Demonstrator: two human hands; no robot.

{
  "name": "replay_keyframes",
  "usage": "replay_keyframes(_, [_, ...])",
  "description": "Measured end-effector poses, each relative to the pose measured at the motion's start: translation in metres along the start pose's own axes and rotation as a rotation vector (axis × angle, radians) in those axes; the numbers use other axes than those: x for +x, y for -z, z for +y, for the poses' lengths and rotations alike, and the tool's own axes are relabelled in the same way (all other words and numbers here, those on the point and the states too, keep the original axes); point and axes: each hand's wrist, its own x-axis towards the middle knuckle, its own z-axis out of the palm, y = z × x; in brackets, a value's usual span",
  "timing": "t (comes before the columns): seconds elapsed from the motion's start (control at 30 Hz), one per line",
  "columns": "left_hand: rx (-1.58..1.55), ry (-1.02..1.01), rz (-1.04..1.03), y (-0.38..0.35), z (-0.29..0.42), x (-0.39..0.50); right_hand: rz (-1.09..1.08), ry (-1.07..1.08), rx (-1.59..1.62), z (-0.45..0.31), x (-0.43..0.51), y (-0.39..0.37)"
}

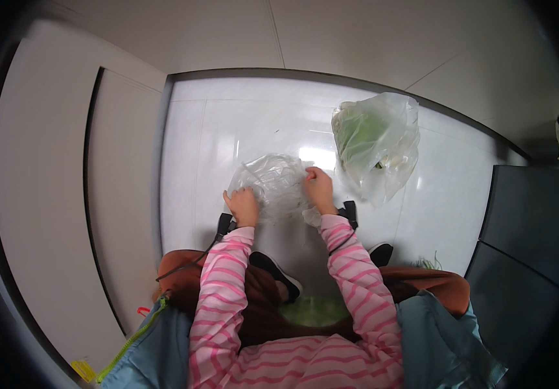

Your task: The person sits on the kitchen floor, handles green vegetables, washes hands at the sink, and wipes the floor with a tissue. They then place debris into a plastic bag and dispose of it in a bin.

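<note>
A clear, crumpled plastic bag (279,187) is spread between my two hands, low over the white tiled floor (255,116). My left hand (243,204) grips its left edge with curled fingers. At the bag's right edge, my right hand (319,188) pinches the film between thumb and fingers. Nothing solid can be made out inside this bag. Farther off to the right, a second translucent plastic bag (391,146) stands on the floor with pale green vegetables (362,131) inside; the film blurs their kind.
Light cabinet panels rise on the left (124,194) and at the back (337,39). A dark grey cabinet (522,219) bounds the right side. Green scraps (427,262) lie near my right knee. Something green (313,311) shows between my legs, partly hidden.
</note>
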Motion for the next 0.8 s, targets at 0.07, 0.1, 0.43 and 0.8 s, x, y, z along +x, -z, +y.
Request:
replay_keyframes(0.07, [-0.087,0.042,0.035,0.015,-0.012,-0.002,0.085,0.080,0.100,-0.001,-0.011,0.016])
replay_keyframes(0.1, [-0.136,0.042,0.059,0.023,-0.021,-0.003,0.128,0.080,0.136,-0.003,-0.016,0.024])
replay_keyframes(0.43, [-0.360,-0.496,0.356,0.036,0.022,-0.032,-0.119,0.120,-0.321,0.013,-0.021,-0.007])
replay_keyframes(0.8, [0.071,-0.012,-0.135,-0.005,-0.003,-0.026,0.116,0.245,0.023,0.006,-0.038,0.011])
